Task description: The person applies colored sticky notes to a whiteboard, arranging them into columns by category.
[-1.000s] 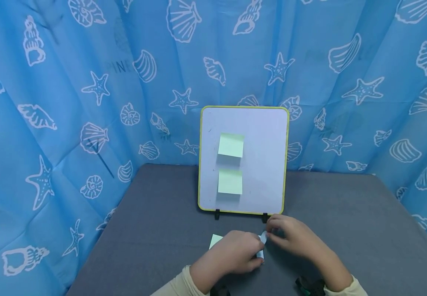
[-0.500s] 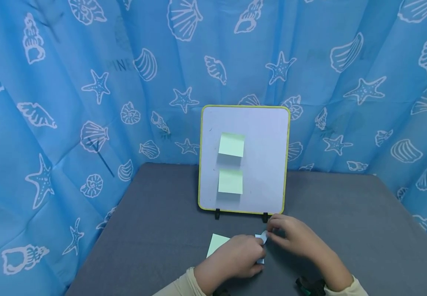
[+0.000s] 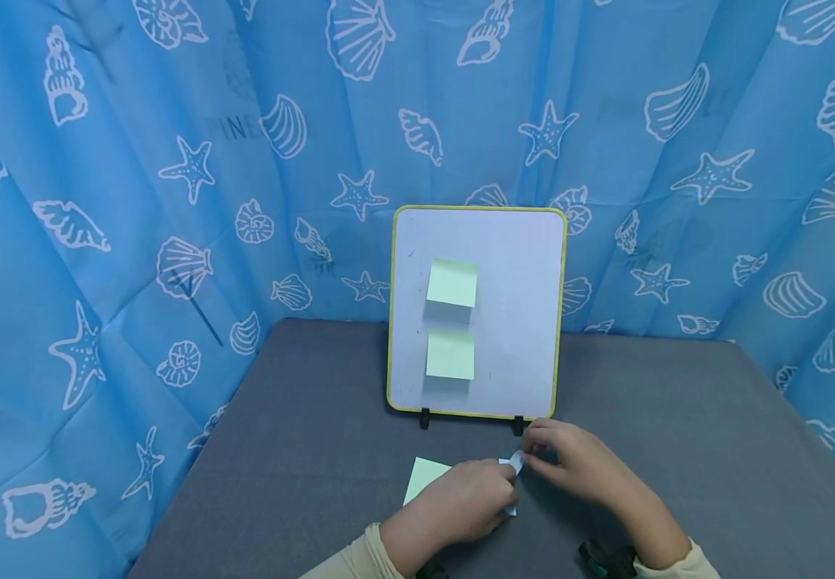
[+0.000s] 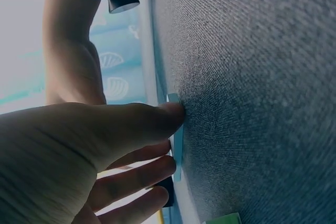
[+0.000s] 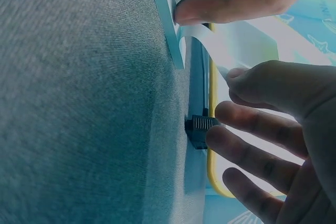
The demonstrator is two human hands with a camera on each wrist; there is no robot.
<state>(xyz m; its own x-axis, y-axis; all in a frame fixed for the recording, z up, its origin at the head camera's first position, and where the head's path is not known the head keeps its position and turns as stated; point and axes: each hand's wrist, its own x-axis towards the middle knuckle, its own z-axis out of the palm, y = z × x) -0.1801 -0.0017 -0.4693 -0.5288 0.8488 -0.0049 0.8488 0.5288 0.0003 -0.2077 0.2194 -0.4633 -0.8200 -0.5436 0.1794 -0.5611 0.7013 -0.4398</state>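
In front of the whiteboard's [image 3: 519, 305] L half, green paper [image 3: 423, 476] lies on the table [image 3: 678, 434], partly under the L arm in view; can't tell if sheet or pad. Upper green note [image 3: 452, 283] & lower green note [image 3: 450, 355] hang on the whiteboard's L half, one above the other, a gap btwn. Next, in front of the whiteboard's middle, the L hand [image 3: 464, 498] grips the blue pad [image 5: 167, 27], thumb at one side, fingers opposite; that hold looks right, so pad prob. won't slide if it's pressed flat. Blue pad sits toward the whiteboard's lower R, in front of it, not touching. Its lifted sheet [image 5: 206, 39] curves up off the R end, far tip pinched btwn R hand's [image 3: 577, 462] thumb & index, other fingers spread loose, just in front of the whiteboard's R foot [image 3: 518, 426]. Best bet for the peel: pull slow & low, parallel to the whiteboard's bottom edge, so the sheet doesn't curl or crease. L fingertips should clear the lifting part, else it may tear. Check only 1 sheet comes up; can't tell from here. Min. touching of the sticky strip, wherever it is (not visible).
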